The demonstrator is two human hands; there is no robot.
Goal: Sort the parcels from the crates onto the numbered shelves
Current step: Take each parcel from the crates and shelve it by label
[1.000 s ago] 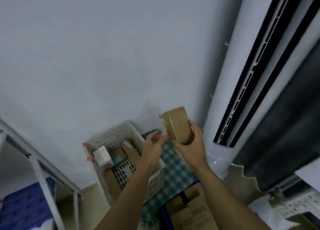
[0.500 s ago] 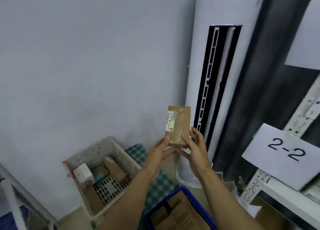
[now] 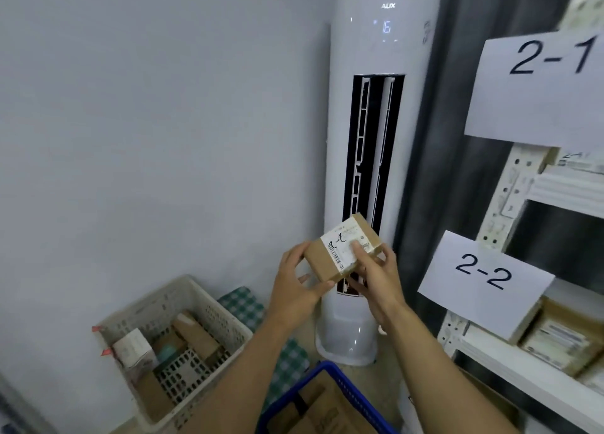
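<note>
A small brown cardboard parcel point(image 3: 328, 263) with a white shipping label on top is held in front of me at chest height. My left hand point(image 3: 295, 283) grips its left end and underside. My right hand point(image 3: 376, 275) holds its right side, thumb lying on the label. A white slotted crate point(image 3: 209, 306) on the floor at lower left holds several parcels. A blue crate point(image 3: 330, 368) with cardboard boxes sits at the bottom centre. White shelves point(image 3: 510, 352) at the right carry paper signs "2-1" point(image 3: 542, 83) and "2-2" point(image 3: 483, 276).
A tall white floor air conditioner point(image 3: 379, 123) stands right behind the parcel, against a grey wall. A dark curtain hangs beside it. A green checked cloth point(image 3: 243, 306) lies on the floor between the crates. Labelled boxes point(image 3: 562, 338) lie on the shelf under sign "2-2".
Both hands turned the parcel from upright to flat, so its label faces up. My view swung up and to the right, bringing the shelf signs into sight.
</note>
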